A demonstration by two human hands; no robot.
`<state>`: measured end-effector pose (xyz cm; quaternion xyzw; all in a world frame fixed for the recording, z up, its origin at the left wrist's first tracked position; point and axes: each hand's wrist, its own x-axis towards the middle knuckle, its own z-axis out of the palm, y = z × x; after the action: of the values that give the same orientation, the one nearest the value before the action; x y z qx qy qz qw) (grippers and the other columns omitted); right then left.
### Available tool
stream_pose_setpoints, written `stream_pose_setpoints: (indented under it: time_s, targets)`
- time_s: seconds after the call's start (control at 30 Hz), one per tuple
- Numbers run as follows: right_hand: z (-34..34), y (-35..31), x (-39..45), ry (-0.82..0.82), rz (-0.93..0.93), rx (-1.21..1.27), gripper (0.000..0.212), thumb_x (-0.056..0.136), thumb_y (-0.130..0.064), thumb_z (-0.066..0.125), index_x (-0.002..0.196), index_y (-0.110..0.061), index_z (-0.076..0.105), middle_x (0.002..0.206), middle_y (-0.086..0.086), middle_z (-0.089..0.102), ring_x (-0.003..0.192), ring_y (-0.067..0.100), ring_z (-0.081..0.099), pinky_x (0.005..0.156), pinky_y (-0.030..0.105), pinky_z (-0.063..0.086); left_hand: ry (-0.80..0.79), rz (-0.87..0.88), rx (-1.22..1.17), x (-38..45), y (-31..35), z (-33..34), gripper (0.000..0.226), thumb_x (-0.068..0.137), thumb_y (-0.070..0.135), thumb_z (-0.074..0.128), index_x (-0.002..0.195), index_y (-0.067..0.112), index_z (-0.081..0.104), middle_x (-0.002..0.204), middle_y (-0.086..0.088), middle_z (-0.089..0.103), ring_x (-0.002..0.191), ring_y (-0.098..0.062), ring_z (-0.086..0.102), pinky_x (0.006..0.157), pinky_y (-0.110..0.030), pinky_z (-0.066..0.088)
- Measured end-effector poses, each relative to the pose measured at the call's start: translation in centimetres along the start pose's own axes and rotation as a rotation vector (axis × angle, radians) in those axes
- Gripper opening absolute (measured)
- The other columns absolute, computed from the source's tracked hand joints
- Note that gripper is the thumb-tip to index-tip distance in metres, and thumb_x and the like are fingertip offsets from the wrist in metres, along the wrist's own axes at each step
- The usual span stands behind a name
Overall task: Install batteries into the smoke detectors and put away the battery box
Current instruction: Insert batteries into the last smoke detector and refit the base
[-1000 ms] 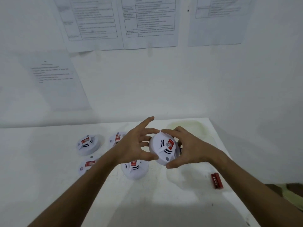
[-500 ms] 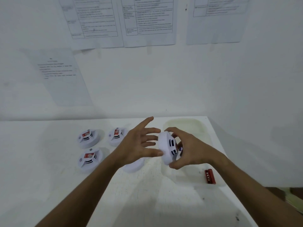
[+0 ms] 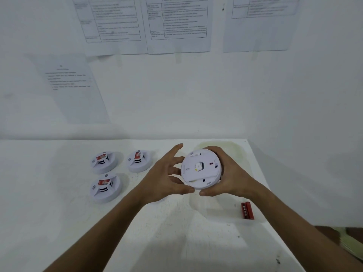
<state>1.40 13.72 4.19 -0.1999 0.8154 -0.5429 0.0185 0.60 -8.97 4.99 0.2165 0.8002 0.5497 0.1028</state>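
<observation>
I hold a white round smoke detector (image 3: 200, 169) above the white table (image 3: 59, 222), its flat back turned toward me. My right hand (image 3: 233, 175) grips its right side, fingers over the top rim and thumb under the bottom. My left hand (image 3: 163, 179) holds the left rim with thumb and fingertips, the index finger sticking up free. A small red battery pack (image 3: 247, 210) lies on the table below my right wrist. Three more smoke detectors sit face up at the left: back left (image 3: 104, 161), back right (image 3: 138, 160) and front (image 3: 105, 188).
The table's right edge runs close behind my right arm, and the white wall stands just past the far edge. Printed sheets (image 3: 176, 22) hang on the wall. A yellowish stain (image 3: 235, 152) marks the table's far right corner.
The detector in my hands has turned over: its face showed a second ago, then its edge, and its back faces me now. Both hands stayed on it.
</observation>
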Motion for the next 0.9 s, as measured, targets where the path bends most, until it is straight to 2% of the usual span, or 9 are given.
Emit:
stream_pose_setpoints:
  time_s: [0.07,0.17,0.3,0.37,0.47,0.57,0.7,0.8,0.9]
  targets:
    - [-0.2,0.1,-0.2,0.002,-0.007,-0.015,0.095,0.049,-0.011,0.096,0.129,-0.027,0.047,0.121,-0.018,0.057,0.117,0.009,0.056,0.088,0.024,0.054,0.013,0.009,0.021,-0.1,0.3,-0.2,0.112,0.06,0.014,0.091,0.142,0.045,0.022,0.131,0.014,0.053,0.099,-0.013,0.066,0.076,-0.031,0.059]
    - [-0.5,0.3,-0.6,-0.003,-0.007,-0.035,0.096,0.049,-0.018,0.096,0.131,-0.03,0.048,0.124,-0.016,0.057,0.119,0.012,0.055,0.092,0.035,0.056,0.018,0.009,0.025,-0.2,0.5,-0.3,0.111,0.059,0.015,0.092,0.141,0.045,0.024,0.133,0.012,0.054,0.096,-0.018,0.067,0.079,-0.038,0.06]
    - [-1.3,0.4,-0.7,-0.056,0.021,-0.031,0.098,0.05,-0.02,0.096,0.134,-0.033,0.047,0.129,-0.015,0.055,0.119,0.015,0.054,0.089,0.041,0.057,-0.007,-0.001,0.049,0.0,0.5,-0.5,0.109,0.061,0.013,0.09,0.144,0.041,0.024,0.132,0.017,0.054,0.094,-0.02,0.067,0.08,-0.04,0.06]
    - [-1.8,0.5,-0.7,-0.095,0.04,-0.004,0.1,0.05,-0.019,0.096,0.135,-0.034,0.046,0.132,-0.012,0.054,0.118,0.021,0.056,0.089,0.047,0.057,-0.017,-0.011,-0.027,0.0,0.4,-0.9,0.105,0.065,0.006,0.086,0.146,0.035,0.027,0.131,0.013,0.058,0.093,-0.025,0.068,0.078,-0.038,0.059]
    - [-2.3,0.8,-0.7,-0.11,0.068,0.06,0.104,0.052,-0.015,0.095,0.14,-0.033,0.043,0.135,-0.01,0.051,0.112,0.025,0.062,0.088,0.054,0.056,0.048,-0.038,-0.203,-0.2,0.2,-1.0,0.089,0.071,-0.006,0.077,0.141,0.032,0.036,0.122,0.004,0.066,0.092,-0.028,0.07,0.077,-0.032,0.057]
    - [-2.3,1.3,-0.8,-0.079,0.107,0.118,0.112,0.051,-0.014,0.096,0.144,-0.037,0.038,0.137,-0.012,0.048,0.111,0.021,0.064,0.09,0.048,0.057,0.155,-0.022,-0.24,-0.4,-0.1,-0.2,0.075,0.075,-0.005,0.075,0.136,0.027,0.045,0.11,-0.006,0.067,0.09,-0.026,0.071,0.077,-0.027,0.056]
    - [-1.1,2.0,-0.8,0.037,0.099,0.105,0.107,0.042,-0.026,0.097,0.136,-0.037,0.046,0.136,-0.009,0.048,0.11,0.013,0.063,0.083,0.034,0.06,0.314,0.019,-0.223,-1.0,-0.5,1.5,0.054,0.08,-0.001,0.073,0.125,0.026,0.056,0.098,-0.001,0.071,0.084,-0.02,0.072,0.08,-0.03,0.057]
    - [-0.1,2.6,-0.5,0.174,0.089,0.069,0.106,0.038,-0.033,0.098,0.131,-0.037,0.046,0.132,-0.007,0.049,0.113,0.013,0.06,0.081,0.031,0.059,0.326,0.002,-0.277,-1.3,-0.6,2.7,0.061,0.081,-0.002,0.072,0.131,0.026,0.05,0.114,0.009,0.069,0.094,-0.017,0.071,0.079,-0.029,0.057]
    - [0.0,2.4,-0.3,0.164,0.069,0.135,0.107,0.042,-0.025,0.1,0.133,-0.033,0.044,0.132,-0.005,0.05,0.102,0.021,0.066,0.075,0.033,0.06,0.258,-0.026,-0.209,-1.4,-0.8,3.4,0.087,0.073,0.012,0.083,0.143,0.033,0.037,0.134,0.02,0.054,0.101,-0.007,0.067,0.072,-0.021,0.055]
